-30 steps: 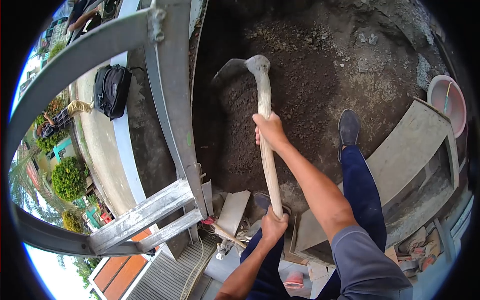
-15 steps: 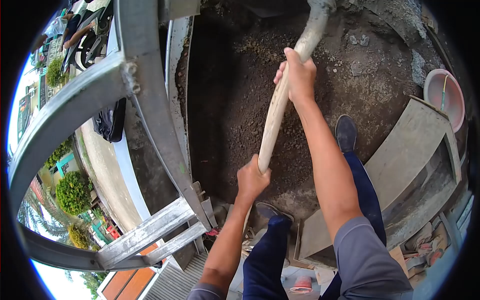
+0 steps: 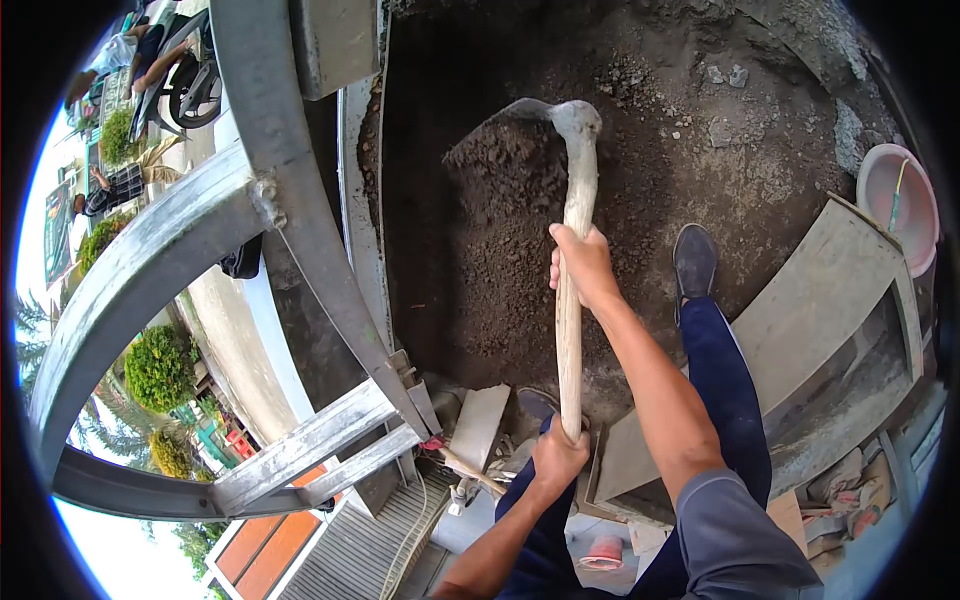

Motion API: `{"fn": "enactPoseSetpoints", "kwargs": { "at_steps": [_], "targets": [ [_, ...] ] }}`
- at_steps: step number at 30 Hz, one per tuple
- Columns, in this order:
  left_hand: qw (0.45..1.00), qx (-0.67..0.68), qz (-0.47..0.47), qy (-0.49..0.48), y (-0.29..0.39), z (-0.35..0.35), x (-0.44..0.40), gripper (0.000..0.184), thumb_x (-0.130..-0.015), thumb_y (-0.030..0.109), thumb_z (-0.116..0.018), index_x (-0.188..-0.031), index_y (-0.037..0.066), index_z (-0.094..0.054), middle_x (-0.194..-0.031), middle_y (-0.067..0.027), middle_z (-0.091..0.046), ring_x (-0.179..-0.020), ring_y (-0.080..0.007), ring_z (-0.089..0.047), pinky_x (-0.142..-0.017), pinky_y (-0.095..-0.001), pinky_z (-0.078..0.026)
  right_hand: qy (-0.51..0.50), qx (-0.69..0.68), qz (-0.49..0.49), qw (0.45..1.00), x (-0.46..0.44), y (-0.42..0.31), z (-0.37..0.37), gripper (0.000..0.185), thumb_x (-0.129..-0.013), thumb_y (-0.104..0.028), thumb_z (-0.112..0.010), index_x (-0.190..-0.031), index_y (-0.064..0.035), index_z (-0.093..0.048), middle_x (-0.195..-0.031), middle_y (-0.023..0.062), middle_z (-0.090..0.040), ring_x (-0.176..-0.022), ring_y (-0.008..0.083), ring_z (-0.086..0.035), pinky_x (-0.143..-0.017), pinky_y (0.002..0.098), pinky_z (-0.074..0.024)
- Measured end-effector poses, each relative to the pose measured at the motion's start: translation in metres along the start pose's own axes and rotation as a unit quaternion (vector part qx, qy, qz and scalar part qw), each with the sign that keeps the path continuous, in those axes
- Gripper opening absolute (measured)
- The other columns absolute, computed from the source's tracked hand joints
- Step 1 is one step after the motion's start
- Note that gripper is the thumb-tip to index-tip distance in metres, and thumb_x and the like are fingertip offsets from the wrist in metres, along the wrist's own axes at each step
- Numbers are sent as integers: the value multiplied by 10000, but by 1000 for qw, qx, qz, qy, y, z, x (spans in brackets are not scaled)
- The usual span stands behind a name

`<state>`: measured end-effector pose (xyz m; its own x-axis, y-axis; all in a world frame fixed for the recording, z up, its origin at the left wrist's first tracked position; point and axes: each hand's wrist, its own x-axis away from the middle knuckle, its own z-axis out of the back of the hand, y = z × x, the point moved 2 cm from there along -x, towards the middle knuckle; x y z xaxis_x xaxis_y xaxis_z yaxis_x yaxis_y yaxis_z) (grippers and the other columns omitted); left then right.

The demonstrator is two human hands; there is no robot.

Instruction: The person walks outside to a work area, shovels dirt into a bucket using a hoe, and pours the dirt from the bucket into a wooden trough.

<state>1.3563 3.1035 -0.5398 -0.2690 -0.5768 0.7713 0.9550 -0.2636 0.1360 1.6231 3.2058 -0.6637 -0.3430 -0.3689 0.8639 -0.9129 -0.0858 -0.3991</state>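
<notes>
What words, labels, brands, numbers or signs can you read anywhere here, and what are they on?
None can be read.
Dark banner across the street, far left: pale marks, too small and blurred to read.
Hoe: no lettering visible.
Pink basin, right edge: no lettering visible.

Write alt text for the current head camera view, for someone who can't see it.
A person's two bare hands grip a wooden-handled hoe, right hand above left hand, its blade at loose dark soil. A curved metal frame stands at the picture's left; a pinkish basin sits at its right edge.
</notes>
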Motion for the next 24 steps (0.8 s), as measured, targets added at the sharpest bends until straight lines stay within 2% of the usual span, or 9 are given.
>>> {"fn": "enactPoseSetpoints", "kwargs": {
  "at_steps": [4, 8, 10, 13, 16, 18, 19, 22, 24],
  "targets": [
    [999, -8, -52, 12, -20, 7, 15, 342, -784, 256, -769, -993, 35, -612, -753, -259, -693, -735, -467, -701, -714, -542, -581, 30, -39, 48, 998, 40, -10, 18, 290, -959, -206, -661, -1089, -24, -477, -635, 66, -530, -447, 169, -536, -397, 352, -472],
    [975, -65, -175, 121, -4, 76, -101, 284, -782, 228, -772, -933, 54, -607, -695, -214, -669, -697, -447, -690, -685, -522, -575, 34, -146, 168, 974, -17, -67, -13, 260, -956, -235, -668, -964, -44, -491, -670, 63, -541, -471, 167, -548, -429, 349, -492],
    [972, -79, -175, 136, 8, 122, -159, 240, -784, 189, -745, -904, 38, -603, -778, -236, -698, -799, -458, -697, -702, -548, -550, 33, -203, 194, 959, -59, -90, -48, 269, -941, -224, -683, -948, -33, -494, -687, 63, -545, -501, 166, -552, -464, 349, -505],
    [983, -100, -76, 133, -3, 139, -197, 243, -786, 182, -724, -938, 18, -628, -857, -260, -716, -851, -470, -702, -756, -543, -554, 24, -142, 141, 980, -140, -54, -109, 309, -919, -226, -691, -1020, 1, -509, -699, 97, -570, -503, 190, -576, -463, 367, -538],
    [991, -32, 13, 129, -40, 110, -185, 299, -789, 237, -732, -986, 34, -634, -878, -277, -724, -885, -473, -708, -785, -556, -562, -6, -20, 37, 999, -154, 6, -155, 362, -911, -240, -671, -1121, -4, -496, -753, 105, -587, -530, 196, -589, -473, 384, -556],
    [992, -5, 64, 110, -34, 81, -168, 325, -794, 248, -726, -1019, 28, -643, -901, -288, -726, -930, -483, -705, -841, -561, -552, -20, 22, 7, 1000, -155, 26, -147, 345, -884, -219, -660, -1114, -2, -525, -728, 106, -591, -504, 209, -595, -471, 390, -568],
    [992, 18, 70, 100, -19, 72, -156, 328, -798, 250, -728, -1008, 17, -634, -900, -295, -725, -932, -486, -705, -845, -562, -551, -34, 38, -1, 999, -151, 26, -139, 336, -926, -260, -663, -1093, -7, -518, -753, 89, -578, -543, 187, -589, -490, 380, -562],
    [991, 60, 80, 84, 18, 49, -115, 351, -806, 256, -732, -1028, 10, -619, -878, -301, -723, -891, -485, -710, -821, -558, -558, -67, 79, -23, 994, -132, 17, -113, 335, -938, -268, -667, -1111, -29, -509, -749, 80, -571, -535, 178, -580, -476, 371, -551],
    [992, 85, 74, 57, 19, 37, -78, 369, -812, 276, -744, -1035, 11, -616, -858, -301, -721, -880, -492, -708, -820, -555, -558, -51, 76, -26, 995, -94, 16, -92, 343, -941, -273, -675, -1116, -37, -498, -736, 73, -565, -518, 171, -568, -456, 367, -534]
  ]
}}
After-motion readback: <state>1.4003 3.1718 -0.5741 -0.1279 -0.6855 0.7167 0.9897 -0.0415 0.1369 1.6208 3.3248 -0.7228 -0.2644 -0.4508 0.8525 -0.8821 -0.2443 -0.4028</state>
